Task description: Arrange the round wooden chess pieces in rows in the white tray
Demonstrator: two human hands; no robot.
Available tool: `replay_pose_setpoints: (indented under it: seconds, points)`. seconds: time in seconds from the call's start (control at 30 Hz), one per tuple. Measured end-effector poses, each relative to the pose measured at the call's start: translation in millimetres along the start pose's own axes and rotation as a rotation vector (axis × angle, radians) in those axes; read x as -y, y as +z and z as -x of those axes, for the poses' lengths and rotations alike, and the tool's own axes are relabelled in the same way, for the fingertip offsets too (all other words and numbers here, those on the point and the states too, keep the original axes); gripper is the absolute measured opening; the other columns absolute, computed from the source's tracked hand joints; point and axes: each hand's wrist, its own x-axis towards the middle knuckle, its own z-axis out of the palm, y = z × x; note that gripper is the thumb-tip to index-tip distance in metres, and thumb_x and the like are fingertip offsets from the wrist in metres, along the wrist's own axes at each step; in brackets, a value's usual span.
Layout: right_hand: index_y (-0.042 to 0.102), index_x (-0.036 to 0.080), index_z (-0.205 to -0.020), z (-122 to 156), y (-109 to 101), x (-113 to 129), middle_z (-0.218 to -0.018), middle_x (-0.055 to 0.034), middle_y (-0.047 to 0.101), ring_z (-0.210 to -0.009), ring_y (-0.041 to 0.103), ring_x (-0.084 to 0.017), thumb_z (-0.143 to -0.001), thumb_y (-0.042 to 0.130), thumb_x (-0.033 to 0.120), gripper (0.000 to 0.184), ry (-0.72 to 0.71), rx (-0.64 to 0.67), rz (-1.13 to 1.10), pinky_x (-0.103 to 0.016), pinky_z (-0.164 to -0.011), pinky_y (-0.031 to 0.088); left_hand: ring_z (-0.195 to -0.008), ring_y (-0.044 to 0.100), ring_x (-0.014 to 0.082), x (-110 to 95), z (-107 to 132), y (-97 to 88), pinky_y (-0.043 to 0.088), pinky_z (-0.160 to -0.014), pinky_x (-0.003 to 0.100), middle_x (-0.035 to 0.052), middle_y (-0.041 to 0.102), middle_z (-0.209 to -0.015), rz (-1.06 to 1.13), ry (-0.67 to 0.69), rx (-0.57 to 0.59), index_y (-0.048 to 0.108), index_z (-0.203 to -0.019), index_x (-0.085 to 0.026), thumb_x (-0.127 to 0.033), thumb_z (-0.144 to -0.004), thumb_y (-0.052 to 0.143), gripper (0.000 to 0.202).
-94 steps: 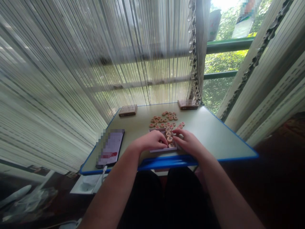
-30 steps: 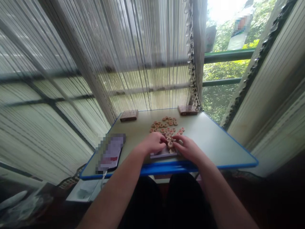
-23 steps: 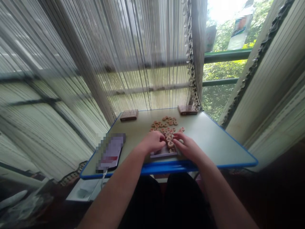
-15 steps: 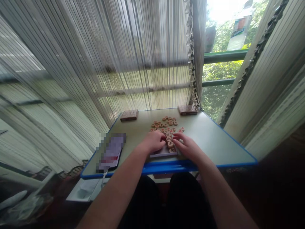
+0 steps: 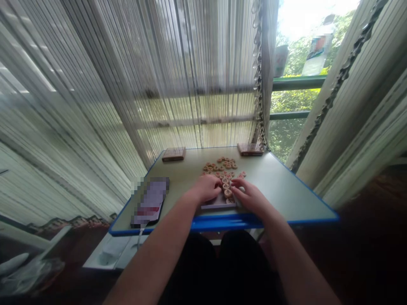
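A row of round wooden xiangqi pieces, marked with dark characters, runs toward me at the table's near edge. It lies on or in a shallow pale tray, largely covered by my hands. On the row's left side, my left hand has curled fingers, with a gap between thumb and forefinger at the pieces. Opposite it, my right hand keeps its thumb and fingers apart, the tips close against the row. Whether either hand presses the pieces I cannot tell. More loose xiangqi pieces are scattered just beyond, several with red characters.
Two flat brown boxes stand at the far corners of the blue-edged table. A phone with a white cable lies on the left. Sheer curtains hang behind, beside a window with a bottle at its rail.
My view has shifted slightly. Both hands stay at the sides of the row, with hardly any movement, and the pieces look the same.
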Motion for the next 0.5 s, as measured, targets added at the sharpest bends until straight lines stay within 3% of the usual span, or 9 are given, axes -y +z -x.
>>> replay_pose_setpoints:
  seconds: [0.1, 0.33, 0.43, 0.5]
  points:
    - [0.056, 0.020, -0.105, -0.7, 0.6, -1.4, -0.102, -0.0063, 0.066, -0.095, 0.060, -0.019, -0.080, 0.049, 0.036, 0.031, -0.003, -0.009, -0.023, -0.032, -0.084, 0.045, -0.080, 0.059, 0.0164, 4.1, 0.4, -1.4, 0.046, -0.076, 0.026, 0.0033, 0.067, -0.084, 0.034, -0.009, -0.081, 0.070, -0.084, -0.020, -0.025, -0.074, 0.050, 0.023]
    - [0.057, 0.020, -0.105, 3.1, 0.3, -1.2, -0.098, -0.0059, 0.067, -0.090, 0.061, -0.018, -0.079, 0.050, 0.035, 0.031, 0.032, -0.039, -0.026, -0.031, -0.081, 0.046, -0.096, 0.055, 0.0203, 18.7, 1.7, -8.9, 0.044, -0.089, 0.034, 0.0069, 0.066, -0.097, 0.021, -0.127, -0.555, 0.065, -0.098, -0.016, -0.025, -0.077, 0.053, 0.026]
    - [0.059, 0.019, -0.101, 1.8, -2.1, 4.8, -0.099, -0.0067, 0.066, -0.089, 0.061, -0.018, -0.080, 0.048, 0.032, 0.027, -0.046, -0.113, -0.053, -0.031, -0.078, 0.047, -0.094, 0.057, 0.0190, 19.5, 2.2, -9.7, 0.045, -0.088, 0.032, 0.0070, 0.067, -0.095, 0.123, -0.139, -0.607, 0.066, -0.094, -0.015, -0.025, -0.078, 0.052, 0.024]
    - [0.059, 0.018, -0.101, -3.9, -6.1, 13.3, -0.102, -0.0069, 0.065, -0.088, 0.061, -0.017, -0.081, 0.047, 0.031, 0.026, -0.130, -0.195, -0.059, -0.030, -0.076, 0.047, -0.085, 0.060, 0.0170, 18.3, 1.7, -9.7, 0.049, -0.079, 0.029, 0.0061, 0.068, -0.090, 0.256, -0.201, -0.588, 0.066, -0.089, -0.015, -0.027, -0.079, 0.051, 0.022]
